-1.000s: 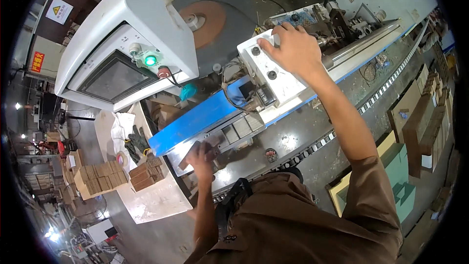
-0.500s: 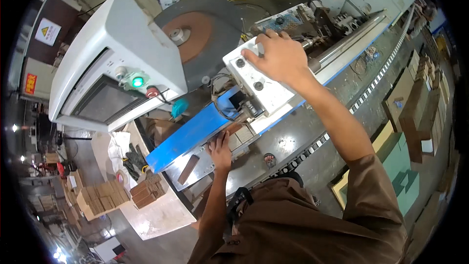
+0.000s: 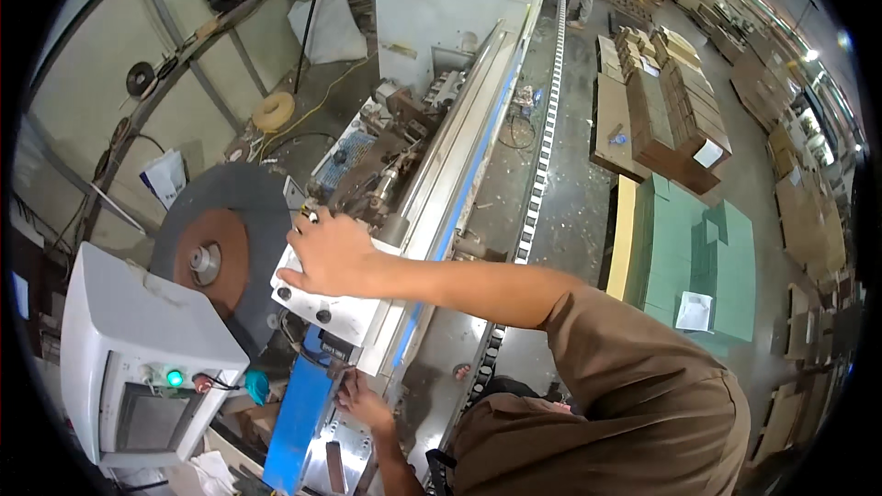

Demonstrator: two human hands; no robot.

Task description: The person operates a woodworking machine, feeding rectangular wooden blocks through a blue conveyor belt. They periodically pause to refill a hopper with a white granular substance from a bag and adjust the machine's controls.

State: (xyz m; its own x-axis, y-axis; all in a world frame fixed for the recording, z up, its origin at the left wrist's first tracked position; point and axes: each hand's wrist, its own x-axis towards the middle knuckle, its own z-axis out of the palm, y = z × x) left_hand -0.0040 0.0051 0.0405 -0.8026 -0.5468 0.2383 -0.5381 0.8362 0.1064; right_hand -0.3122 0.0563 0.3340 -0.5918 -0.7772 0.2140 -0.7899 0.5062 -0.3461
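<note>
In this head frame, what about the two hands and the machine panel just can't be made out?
- Right hand covers part of the white control panel; whatever its palm presses is hidden.
- Left hand: fingertips tucked beside the blue guard, so any contact or grip is unclear.
- Grey screen on the white console: too small and angled to read.
- Lower machine bed: cut off by the bottom rim.

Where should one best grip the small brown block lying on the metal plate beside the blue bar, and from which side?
Probably pinch the brown block across its long sides, mid-length, from above: it is narrow, lies flat on the metal plate, and the blue bar crowds its left. The left hand is nearest.
</note>
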